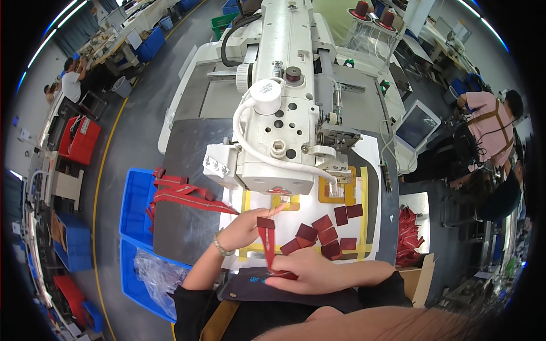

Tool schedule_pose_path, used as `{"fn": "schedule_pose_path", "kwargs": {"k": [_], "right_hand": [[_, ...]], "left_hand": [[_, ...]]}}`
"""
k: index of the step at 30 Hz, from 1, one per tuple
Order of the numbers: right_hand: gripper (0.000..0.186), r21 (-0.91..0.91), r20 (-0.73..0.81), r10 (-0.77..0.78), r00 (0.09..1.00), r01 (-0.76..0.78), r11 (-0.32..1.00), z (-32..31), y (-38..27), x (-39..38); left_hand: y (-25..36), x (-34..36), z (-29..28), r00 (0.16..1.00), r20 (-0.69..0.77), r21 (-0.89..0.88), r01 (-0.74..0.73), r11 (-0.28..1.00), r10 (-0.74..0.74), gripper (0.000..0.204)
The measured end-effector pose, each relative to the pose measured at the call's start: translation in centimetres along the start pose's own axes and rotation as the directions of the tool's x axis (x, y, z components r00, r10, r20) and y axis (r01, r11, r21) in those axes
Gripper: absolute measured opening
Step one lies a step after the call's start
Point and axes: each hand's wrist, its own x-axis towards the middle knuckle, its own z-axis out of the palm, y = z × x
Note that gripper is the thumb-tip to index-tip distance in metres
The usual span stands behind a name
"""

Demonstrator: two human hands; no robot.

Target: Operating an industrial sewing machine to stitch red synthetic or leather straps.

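A red strap ran between the two hands, its long axis nearly vertical in the head view, leaning slightly toward the person at the lower end. A dark red square patch sat at its upper end. The left hand pinched that upper end, thumb and forefinger closed on the patch, the forefinger pointing toward the sewing machine. The right hand closed its fingers over the strap's lower end, close to the near table edge. Both hands touched the strap; the left lay nearer the machine's head.

Just right of the strap, a loose cluster of dark red patches lay on the white work plate, bounded by yellow tape strips. Open plate remained between the left hand and the machine base. More red straps hung over the table's left edge above a blue bin.
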Motion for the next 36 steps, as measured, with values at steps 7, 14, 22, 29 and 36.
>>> {"fn": "schedule_pose_path", "kwargs": {"k": [7, 14, 22, 29, 36], "right_hand": [[0.023, 0.602, 0.393, 0.021, 0.919, -0.274, 0.75, 5.1, 2.3, 2.8], [0.034, 0.776, 0.524, 0.015, 0.852, -0.484, 0.403, 8.3, 7.0, 3.7], [0.036, 0.733, 0.501, 0.097, 0.86, -0.482, 0.48, 10.5, 10.1, 4.1], [0.041, 0.323, 0.48, 0.128, 0.868, -0.311, 0.894, 7.2, 9.6, 3.6], [0.06, 0.542, 0.546, -0.082, 0.834, -0.277, 0.793, 9.2, 10.0, 3.4]], "left_hand": [[-1.8, -3.0, -2.6, 0.992, 0.018, -0.892, 0.072, 0.447, -0.124, 0.035], [-0.5, -2.7, -2.4, 0.958, -0.007, -0.776, 0.175, 0.606, -0.285, 0.031], [-1.9, -2.8, -3.8, 0.963, -0.01, -0.896, 0.112, 0.431, -0.27, 0.039], [-2.2, -3.1, -3.8, 0.936, -0.257, -0.569, 0.056, 0.82, -0.242, 0.04], [-3.0, -2.7, -3.6, 0.88, -0.392, -0.542, 0.016, 0.84, -0.269, 0.04]]}}
